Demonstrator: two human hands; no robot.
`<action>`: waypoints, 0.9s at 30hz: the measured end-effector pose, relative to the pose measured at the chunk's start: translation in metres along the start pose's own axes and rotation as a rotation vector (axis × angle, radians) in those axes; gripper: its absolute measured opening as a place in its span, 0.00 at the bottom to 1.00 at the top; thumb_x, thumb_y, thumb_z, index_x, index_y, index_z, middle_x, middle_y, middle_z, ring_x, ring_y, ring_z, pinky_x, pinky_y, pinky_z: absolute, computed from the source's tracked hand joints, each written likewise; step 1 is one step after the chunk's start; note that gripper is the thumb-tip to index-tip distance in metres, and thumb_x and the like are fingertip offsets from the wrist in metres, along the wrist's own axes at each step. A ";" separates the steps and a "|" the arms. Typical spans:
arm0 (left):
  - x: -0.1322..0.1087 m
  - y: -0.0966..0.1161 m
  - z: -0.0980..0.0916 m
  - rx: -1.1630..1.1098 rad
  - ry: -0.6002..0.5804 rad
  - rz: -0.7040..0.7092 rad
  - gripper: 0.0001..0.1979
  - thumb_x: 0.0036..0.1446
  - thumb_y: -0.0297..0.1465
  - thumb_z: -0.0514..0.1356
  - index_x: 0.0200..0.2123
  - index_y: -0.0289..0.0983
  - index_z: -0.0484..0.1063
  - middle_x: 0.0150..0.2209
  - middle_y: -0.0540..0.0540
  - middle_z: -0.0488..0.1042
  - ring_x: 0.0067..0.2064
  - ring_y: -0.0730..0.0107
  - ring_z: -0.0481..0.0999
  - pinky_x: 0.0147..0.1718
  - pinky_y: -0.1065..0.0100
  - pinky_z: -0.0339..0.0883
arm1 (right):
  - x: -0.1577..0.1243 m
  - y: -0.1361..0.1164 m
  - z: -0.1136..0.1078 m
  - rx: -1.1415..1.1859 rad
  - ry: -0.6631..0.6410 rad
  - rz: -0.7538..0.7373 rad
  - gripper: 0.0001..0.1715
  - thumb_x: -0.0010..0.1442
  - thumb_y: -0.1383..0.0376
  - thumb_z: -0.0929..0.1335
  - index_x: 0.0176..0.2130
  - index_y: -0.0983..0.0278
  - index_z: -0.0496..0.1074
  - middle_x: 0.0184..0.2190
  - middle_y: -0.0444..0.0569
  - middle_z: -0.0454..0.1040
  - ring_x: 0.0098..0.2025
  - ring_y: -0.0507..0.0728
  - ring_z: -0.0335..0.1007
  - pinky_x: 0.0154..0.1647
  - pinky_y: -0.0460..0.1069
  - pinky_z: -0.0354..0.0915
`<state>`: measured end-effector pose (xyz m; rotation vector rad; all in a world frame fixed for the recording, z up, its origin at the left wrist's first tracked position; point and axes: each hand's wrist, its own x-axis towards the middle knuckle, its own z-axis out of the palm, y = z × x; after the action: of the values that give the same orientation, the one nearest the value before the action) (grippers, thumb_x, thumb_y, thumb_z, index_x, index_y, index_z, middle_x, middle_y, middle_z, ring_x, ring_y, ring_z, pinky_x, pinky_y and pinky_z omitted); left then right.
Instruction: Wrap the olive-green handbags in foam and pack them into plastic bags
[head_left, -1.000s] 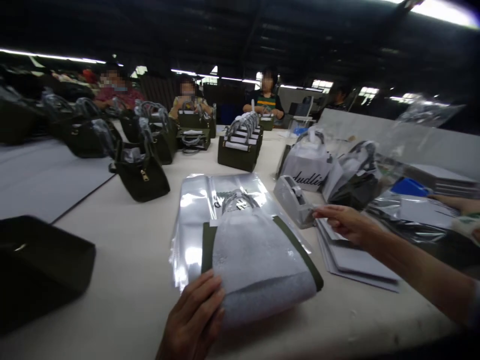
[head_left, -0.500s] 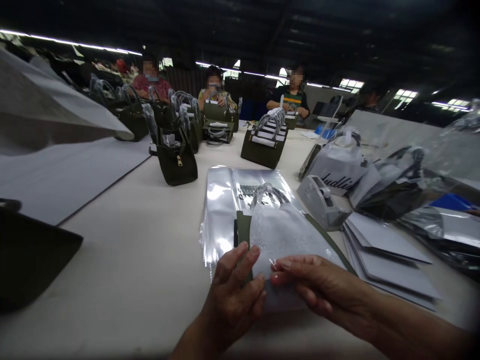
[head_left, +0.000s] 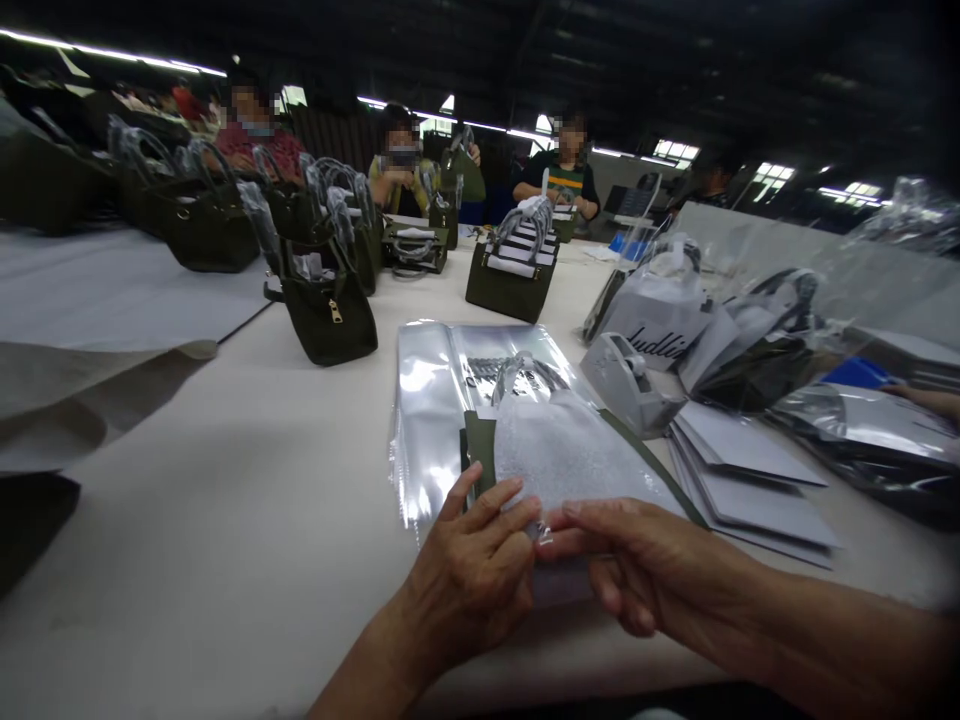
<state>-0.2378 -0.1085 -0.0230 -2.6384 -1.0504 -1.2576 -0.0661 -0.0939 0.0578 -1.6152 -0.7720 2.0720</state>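
A dark green handbag wrapped in white foam sheet lies flat on the table, on top of a stack of clear plastic bags. My left hand rests with fingers spread on the near edge of the foam wrap. My right hand meets it from the right, thumb and forefinger pinched on a small clear piece of tape at the wrap's edge. Both hands touch the wrapped bag.
A grey tape dispenser stands right of the bag, with a stack of grey cards beside it. Bagged handbags lie at the right. Upright green handbags stand farther back. Several people sit at the far end. A grey sheet hangs at left.
My right hand came back from the tape dispenser to the foam wrap's near edge, now pinching tape beside my left hand. The view has shifted and a grey sheet moved in at left.
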 end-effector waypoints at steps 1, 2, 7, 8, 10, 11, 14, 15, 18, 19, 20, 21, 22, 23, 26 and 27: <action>0.000 0.000 0.000 -0.002 0.009 0.001 0.05 0.50 0.24 0.54 0.32 0.36 0.68 0.45 0.48 0.73 0.54 0.63 0.65 0.60 0.53 0.44 | -0.001 0.002 -0.001 0.018 -0.008 -0.005 0.14 0.57 0.60 0.64 0.40 0.68 0.66 0.38 0.54 0.74 0.15 0.45 0.62 0.10 0.39 0.56; -0.001 0.000 0.001 -0.005 0.023 0.003 0.06 0.50 0.24 0.54 0.32 0.36 0.68 0.45 0.49 0.73 0.54 0.64 0.66 0.60 0.54 0.44 | -0.002 0.004 -0.003 0.037 -0.014 -0.012 0.14 0.57 0.60 0.64 0.41 0.67 0.65 0.39 0.54 0.73 0.16 0.46 0.63 0.11 0.39 0.57; -0.003 -0.002 0.003 -0.014 0.012 -0.006 0.14 0.51 0.24 0.53 0.42 0.36 0.68 0.46 0.49 0.73 0.54 0.66 0.65 0.61 0.55 0.42 | -0.002 0.006 -0.006 0.125 -0.031 -0.018 0.10 0.59 0.62 0.62 0.40 0.65 0.61 0.36 0.52 0.74 0.17 0.48 0.65 0.11 0.40 0.59; -0.003 -0.003 0.003 -0.010 -0.007 -0.001 0.16 0.52 0.24 0.52 0.45 0.37 0.67 0.47 0.50 0.72 0.54 0.66 0.64 0.61 0.55 0.41 | -0.003 0.006 -0.005 0.148 -0.028 -0.007 0.09 0.59 0.62 0.62 0.40 0.65 0.61 0.36 0.52 0.74 0.16 0.48 0.65 0.11 0.41 0.58; -0.004 -0.003 0.003 -0.003 -0.031 0.004 0.17 0.53 0.26 0.51 0.46 0.39 0.67 0.48 0.51 0.71 0.55 0.65 0.63 0.61 0.53 0.40 | -0.008 0.008 -0.004 0.213 -0.013 0.032 0.09 0.60 0.62 0.60 0.40 0.65 0.60 0.36 0.52 0.74 0.15 0.48 0.65 0.10 0.41 0.57; -0.004 -0.004 0.002 0.003 -0.045 0.003 0.17 0.53 0.26 0.51 0.47 0.40 0.68 0.48 0.51 0.71 0.55 0.65 0.63 0.61 0.53 0.40 | -0.011 0.010 -0.004 0.254 -0.006 0.067 0.10 0.61 0.61 0.60 0.40 0.64 0.61 0.35 0.52 0.74 0.15 0.48 0.65 0.09 0.40 0.56; -0.002 -0.005 -0.003 0.037 -0.110 -0.003 0.17 0.54 0.27 0.52 0.47 0.41 0.68 0.50 0.51 0.70 0.56 0.63 0.61 0.61 0.51 0.39 | -0.021 0.028 -0.012 0.397 -0.052 0.210 0.14 0.62 0.57 0.58 0.40 0.64 0.61 0.33 0.53 0.75 0.15 0.48 0.66 0.11 0.39 0.56; -0.002 -0.005 -0.005 0.054 -0.147 0.005 0.18 0.53 0.26 0.52 0.48 0.41 0.67 0.51 0.50 0.69 0.57 0.62 0.59 0.61 0.50 0.38 | -0.024 0.036 -0.018 0.431 -0.088 0.259 0.14 0.62 0.57 0.57 0.40 0.64 0.62 0.32 0.53 0.75 0.16 0.48 0.67 0.12 0.39 0.57; -0.002 -0.005 -0.013 0.105 -0.280 0.077 0.21 0.52 0.26 0.52 0.50 0.42 0.65 0.55 0.48 0.65 0.60 0.58 0.55 0.60 0.46 0.37 | -0.029 0.059 -0.040 0.450 -0.174 0.305 0.12 0.61 0.58 0.60 0.39 0.64 0.63 0.28 0.51 0.75 0.17 0.47 0.67 0.14 0.38 0.57; -0.003 -0.004 -0.016 0.117 -0.325 0.100 0.22 0.52 0.27 0.53 0.51 0.42 0.64 0.57 0.46 0.62 0.61 0.55 0.53 0.59 0.44 0.38 | -0.030 0.064 -0.047 0.428 -0.185 0.274 0.12 0.60 0.58 0.62 0.38 0.64 0.64 0.26 0.50 0.74 0.16 0.46 0.66 0.14 0.37 0.56; -0.004 -0.003 -0.018 0.121 -0.358 0.116 0.23 0.51 0.27 0.54 0.52 0.44 0.63 0.59 0.45 0.59 0.61 0.52 0.51 0.58 0.42 0.39 | -0.030 0.068 -0.054 0.396 -0.195 0.221 0.12 0.58 0.58 0.64 0.38 0.64 0.64 0.25 0.49 0.74 0.15 0.45 0.65 0.13 0.36 0.54; -0.005 -0.002 -0.019 0.115 -0.382 0.121 0.25 0.50 0.27 0.55 0.53 0.46 0.63 0.60 0.44 0.55 0.62 0.49 0.49 0.57 0.40 0.40 | -0.031 0.070 -0.059 0.352 -0.209 0.151 0.14 0.56 0.56 0.65 0.37 0.64 0.64 0.24 0.49 0.74 0.14 0.44 0.63 0.13 0.36 0.51; -0.005 -0.001 -0.020 0.108 -0.404 0.120 0.27 0.48 0.27 0.57 0.54 0.48 0.62 0.62 0.44 0.51 0.62 0.46 0.48 0.56 0.38 0.42 | -0.032 0.070 -0.063 0.292 -0.224 0.081 0.17 0.54 0.54 0.66 0.37 0.64 0.64 0.24 0.49 0.73 0.13 0.43 0.60 0.12 0.36 0.48; -0.006 0.001 -0.021 0.104 -0.424 0.113 0.29 0.47 0.27 0.57 0.54 0.49 0.61 0.63 0.44 0.48 0.62 0.43 0.47 0.54 0.37 0.44 | -0.033 0.068 -0.065 0.203 -0.243 0.023 0.19 0.53 0.52 0.67 0.37 0.64 0.64 0.24 0.49 0.73 0.12 0.42 0.58 0.11 0.36 0.45; -0.006 0.006 -0.022 0.117 -0.461 0.101 0.32 0.45 0.25 0.58 0.54 0.52 0.59 0.64 0.43 0.43 0.62 0.40 0.44 0.52 0.36 0.49 | -0.038 0.052 -0.067 -0.167 -0.284 -0.102 0.20 0.53 0.50 0.66 0.36 0.64 0.65 0.26 0.51 0.74 0.12 0.42 0.56 0.11 0.37 0.43; -0.005 0.007 -0.022 0.128 -0.467 0.099 0.32 0.46 0.24 0.58 0.54 0.53 0.59 0.64 0.42 0.43 0.62 0.40 0.43 0.51 0.37 0.51 | -0.038 0.043 -0.067 -0.296 -0.289 -0.156 0.19 0.54 0.50 0.65 0.35 0.64 0.66 0.27 0.51 0.73 0.13 0.43 0.57 0.11 0.37 0.45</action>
<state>-0.2509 -0.1234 -0.0095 -2.9054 -0.9847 -0.5423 0.0090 -0.1386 0.0469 -1.3541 -1.3139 2.1812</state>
